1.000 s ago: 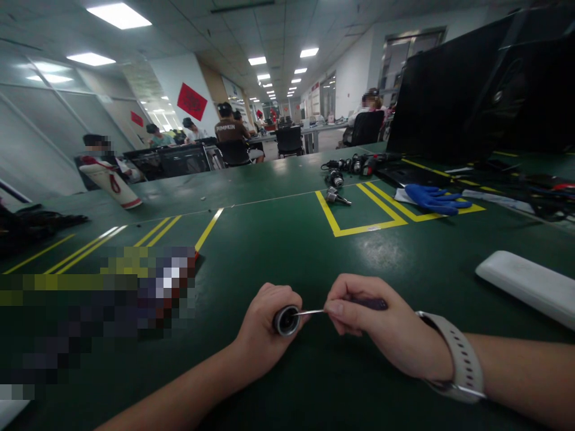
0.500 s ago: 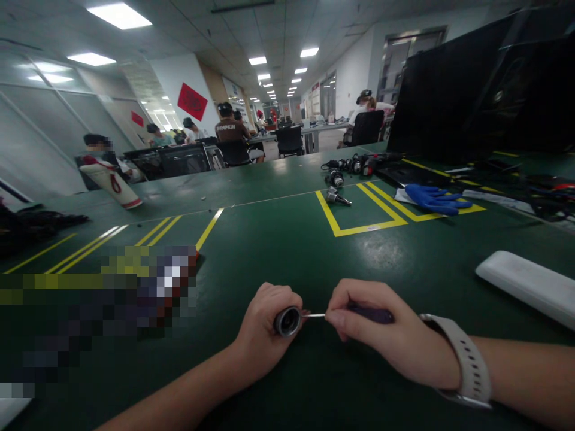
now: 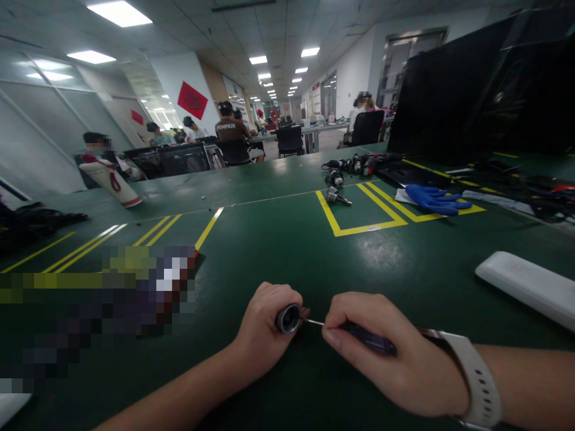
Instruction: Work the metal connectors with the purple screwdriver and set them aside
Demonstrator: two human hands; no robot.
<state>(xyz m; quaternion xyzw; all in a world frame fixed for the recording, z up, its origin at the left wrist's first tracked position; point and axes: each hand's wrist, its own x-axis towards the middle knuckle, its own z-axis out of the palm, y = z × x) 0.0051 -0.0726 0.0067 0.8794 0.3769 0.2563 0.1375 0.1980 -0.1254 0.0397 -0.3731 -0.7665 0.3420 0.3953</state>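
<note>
My left hand (image 3: pixel 265 320) is closed around a dark, hollow cylindrical part (image 3: pixel 288 318), its round metal-rimmed opening turned toward me. In my right hand (image 3: pixel 381 344) is a screwdriver (image 3: pixel 371 339) with a dark handle, gripped near the front with thumb and fingers. Its thin shaft slants up to the left and reaches the side of the cylinder by my left fingers. Whether the tip sits inside the part or only touches it, I cannot tell. Both hands are just above the green table (image 3: pixel 269 251).
Yellow tape marks the table. A metal part with a pointed end (image 3: pixel 336 196) lies by the taped frame, near a blue glove (image 3: pixel 433 199). A white long case (image 3: pixel 530 287) is at right, a dark monitor (image 3: pixel 449 90) behind. A cream container (image 3: pixel 112 182) leans at left. People sit farther back.
My right hand has moved slightly down toward me, and the screwdriver has tilted, its handle end now lower. My left hand and the cylinder stay nearly still.
</note>
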